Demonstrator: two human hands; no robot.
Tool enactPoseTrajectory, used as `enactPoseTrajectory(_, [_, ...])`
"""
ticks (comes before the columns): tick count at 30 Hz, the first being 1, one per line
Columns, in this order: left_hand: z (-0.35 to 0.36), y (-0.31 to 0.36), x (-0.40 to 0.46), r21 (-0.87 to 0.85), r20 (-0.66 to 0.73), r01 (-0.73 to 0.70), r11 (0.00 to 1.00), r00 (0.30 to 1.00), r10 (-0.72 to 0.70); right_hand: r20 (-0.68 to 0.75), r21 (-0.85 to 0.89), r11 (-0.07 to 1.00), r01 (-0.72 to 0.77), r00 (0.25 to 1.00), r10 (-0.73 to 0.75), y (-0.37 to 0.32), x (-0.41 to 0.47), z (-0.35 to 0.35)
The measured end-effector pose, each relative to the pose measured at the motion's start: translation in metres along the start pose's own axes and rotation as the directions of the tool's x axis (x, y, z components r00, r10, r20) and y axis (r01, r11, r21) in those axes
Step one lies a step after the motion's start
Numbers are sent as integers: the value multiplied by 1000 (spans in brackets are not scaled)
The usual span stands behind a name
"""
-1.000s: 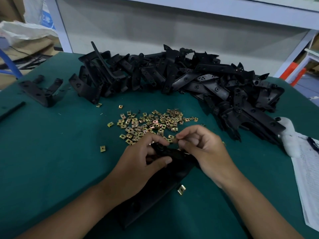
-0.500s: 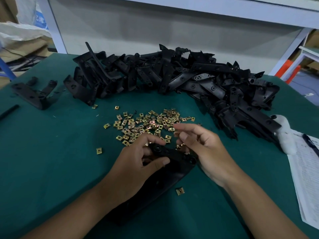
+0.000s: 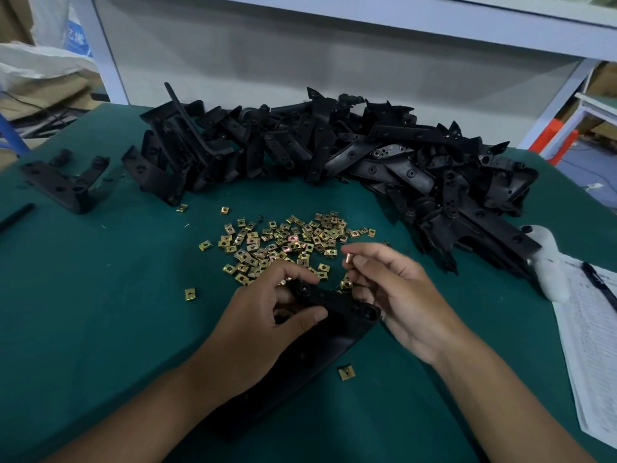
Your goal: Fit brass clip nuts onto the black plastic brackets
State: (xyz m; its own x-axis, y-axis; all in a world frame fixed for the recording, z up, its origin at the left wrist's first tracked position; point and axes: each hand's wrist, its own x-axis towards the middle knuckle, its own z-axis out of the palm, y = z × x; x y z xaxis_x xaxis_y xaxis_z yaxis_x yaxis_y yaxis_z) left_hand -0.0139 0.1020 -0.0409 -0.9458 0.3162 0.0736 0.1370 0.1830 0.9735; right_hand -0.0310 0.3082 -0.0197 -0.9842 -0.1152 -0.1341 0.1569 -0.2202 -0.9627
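At the far left edge a thin black rod [image 3: 16,213] lies on the green mat [image 3: 100,329]. Just right of it and further back, a lone bracket [image 3: 65,182] sits apart from the rest, its two arms pointing away from the person. A single stray nut [image 3: 190,293] lies on the bare mat near the left hand.

The left hand [image 3: 263,325] grips the near bracket [image 3: 320,329], thumb curled over its top face and fingers wrapped round the far edge. This bracket runs diagonally from under the left wrist up to a rounded end between the two hands. Beyond the hands the loose nuts [image 3: 283,243] are scattered in a flat spread, the nearest ones touching or partly hidden by the fingertips. Behind them the bracket pile [image 3: 334,152] curves along the back of the mat and down its right side, walling in the nuts.

One more stray nut [image 3: 346,372] lies just beside the held bracket's right edge. The right hand [image 3: 397,295] hovers over the bracket's rounded end, its forefinger and thumb pinching a small clip nut [image 3: 347,259]; the other fingers are loosely curled.

At the right, a white object [image 3: 547,262] rests against the pile's end, and a printed sheet [image 3: 594,345] with a pen [image 3: 597,282] on it reaches the mat's edge.
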Motion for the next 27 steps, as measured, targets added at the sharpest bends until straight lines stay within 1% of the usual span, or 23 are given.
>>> enactPoseTrajectory(7, [0,0,0,2,6,9,1000,1000,-9,-4,95,995,-42,999,43,-2,-1,1])
enactPoseTrajectory(12, [0,1,0,-10,6,6,1000,1000,-6,3,88,996,-30,1000,30,-5,-2,-1])
enactPoseTrajectory(16, [-1,-2,0,-17,17,12,1000,1000,-12,85,75,997,-3,996,-4,-5,-3,0])
enactPoseTrajectory(20, [-2,-5,1,-13,1,-54,998,999,54,129,40,998,-39,991,34,-2,-3,-1])
enactPoseTrajectory(23, [-2,-6,2,-10,-19,-94,996,995,94,139,-58,996,-69,987,77,-2,-5,1])
enactPoseTrajectory(27, [-1,-5,2,15,-21,-118,993,993,119,143,-127,990,-55,987,73,-2,-7,4])
